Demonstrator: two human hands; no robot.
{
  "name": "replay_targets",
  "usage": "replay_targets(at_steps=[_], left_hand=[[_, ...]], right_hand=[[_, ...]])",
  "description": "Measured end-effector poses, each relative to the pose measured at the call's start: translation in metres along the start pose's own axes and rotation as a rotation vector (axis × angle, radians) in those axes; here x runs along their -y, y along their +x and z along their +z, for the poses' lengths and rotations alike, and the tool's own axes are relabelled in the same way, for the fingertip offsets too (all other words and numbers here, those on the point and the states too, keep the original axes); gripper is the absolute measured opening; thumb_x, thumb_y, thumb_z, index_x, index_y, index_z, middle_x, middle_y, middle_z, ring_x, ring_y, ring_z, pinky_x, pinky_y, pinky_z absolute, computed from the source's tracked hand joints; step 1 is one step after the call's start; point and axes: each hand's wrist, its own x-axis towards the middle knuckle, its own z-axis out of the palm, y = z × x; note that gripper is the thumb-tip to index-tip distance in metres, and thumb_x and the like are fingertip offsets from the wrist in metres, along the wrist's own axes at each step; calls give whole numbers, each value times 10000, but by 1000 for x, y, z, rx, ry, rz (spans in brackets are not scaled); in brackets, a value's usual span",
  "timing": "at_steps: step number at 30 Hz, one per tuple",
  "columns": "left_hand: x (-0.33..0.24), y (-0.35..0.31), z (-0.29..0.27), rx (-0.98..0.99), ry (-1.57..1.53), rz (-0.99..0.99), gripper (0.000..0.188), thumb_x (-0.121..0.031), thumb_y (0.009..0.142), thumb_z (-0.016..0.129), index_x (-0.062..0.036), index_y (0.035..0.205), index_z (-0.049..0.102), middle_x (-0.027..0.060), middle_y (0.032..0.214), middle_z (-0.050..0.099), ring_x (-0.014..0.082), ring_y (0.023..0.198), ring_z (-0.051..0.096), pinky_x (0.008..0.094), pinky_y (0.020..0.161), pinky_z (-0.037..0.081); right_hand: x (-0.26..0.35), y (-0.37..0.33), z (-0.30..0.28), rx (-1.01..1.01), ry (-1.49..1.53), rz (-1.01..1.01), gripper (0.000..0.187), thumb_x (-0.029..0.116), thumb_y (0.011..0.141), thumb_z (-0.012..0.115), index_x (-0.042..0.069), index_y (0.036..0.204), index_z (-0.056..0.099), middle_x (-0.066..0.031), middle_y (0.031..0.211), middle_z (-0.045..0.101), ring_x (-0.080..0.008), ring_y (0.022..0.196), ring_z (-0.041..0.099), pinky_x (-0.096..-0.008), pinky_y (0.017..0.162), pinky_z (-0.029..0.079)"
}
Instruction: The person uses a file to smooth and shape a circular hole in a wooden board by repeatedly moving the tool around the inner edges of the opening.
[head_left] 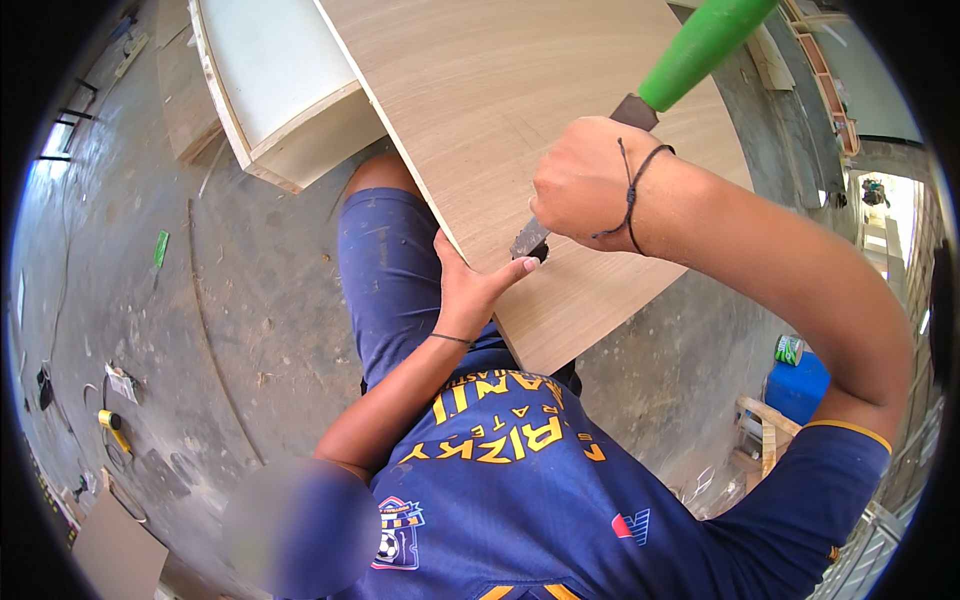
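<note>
My right hand [590, 185] is closed around the metal blade of a flat-bladed tool [705, 50] with a thick green handle; its exact kind is unclear. The handle points up and away to the right. The worn blade tip reaches down to a small dark round spot, perhaps a hole, in a light wood-grain panel [450, 90]. My left hand [470, 290] grips the panel's left edge, its thumb lying on top with the tip close to that spot. The other left fingers are partly hidden at the edge. The panel slants over my lap.
A white-lined wooden box [290, 110] stands beyond my knee at the left. On the concrete floor lie a green strip [161, 249], a yellow tool [114, 430] and cables. At the right are a blue container [797, 388], a can [788, 350] and a wooden frame [768, 445].
</note>
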Motion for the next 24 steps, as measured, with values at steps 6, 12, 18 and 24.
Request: replay_targets(at_steps=[6, 12, 18, 24], left_hand=[[3, -1, 6, -67, 38, -25, 788, -139, 745, 850, 30, 1280, 297, 166, 1217, 522, 224, 1101, 578, 329, 927, 498], [7, 1, 7, -104, 18, 15, 811, -207, 704, 881, 59, 1224, 318, 186, 1142, 553, 231, 1042, 604, 317, 872, 513], [0, 0, -1, -58, 151, 30, 947, -239, 659, 910, 64, 1298, 279, 204, 1209, 516, 263, 1127, 565, 347, 964, 474], [-2, 0, 4, -96, 182, 124, 1044, -246, 632, 924, 56, 1358, 236, 208, 1260, 488, 273, 1185, 532, 356, 1006, 448]], right_hand=[[-15, 13, 0, 104, 23, 13, 158, 250, 884, 612, 178, 852, 749, -42, 712, 686, -232, 695, 684, -364, 609, 540], [-17, 20, 16, 181, 216, 71, 196, 262, 915, 605, 130, 900, 750, -53, 824, 712, -235, 788, 695, -372, 661, 548], [-14, -4, 23, 83, 304, 94, 246, 293, 939, 588, 113, 893, 749, -74, 814, 708, -245, 782, 696, -384, 653, 550], [-15, -19, 21, 0, 257, 90, 221, 274, 915, 601, 115, 871, 748, -66, 778, 707, -248, 755, 698, -371, 636, 557]])
